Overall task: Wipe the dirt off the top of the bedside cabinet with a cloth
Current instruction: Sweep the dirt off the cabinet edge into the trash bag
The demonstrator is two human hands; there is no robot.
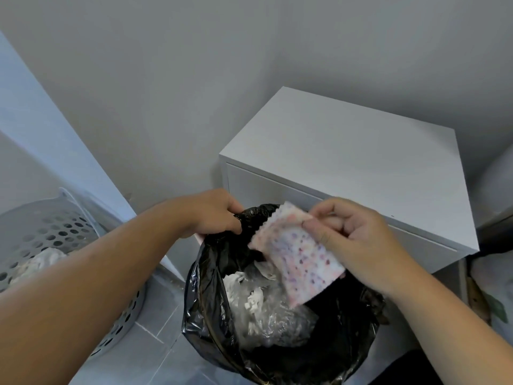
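The white bedside cabinet (352,159) stands in the corner, its flat top bare. My right hand (358,240) pinches a pink-and-white dotted cloth (299,259) by its upper edge, and the cloth hangs over the open mouth of a bin lined with a black bag (211,315). My left hand (216,215) grips the far rim of that black bag, just in front of the cabinet's lower left corner. Crumpled white paper and clear plastic (263,309) lie inside the bag.
A grey perforated laundry basket (55,232) holding some fabric sits at the left on the grey tiled floor (155,343). Grey walls close in behind the cabinet. A bed edge with objects shows at the far right.
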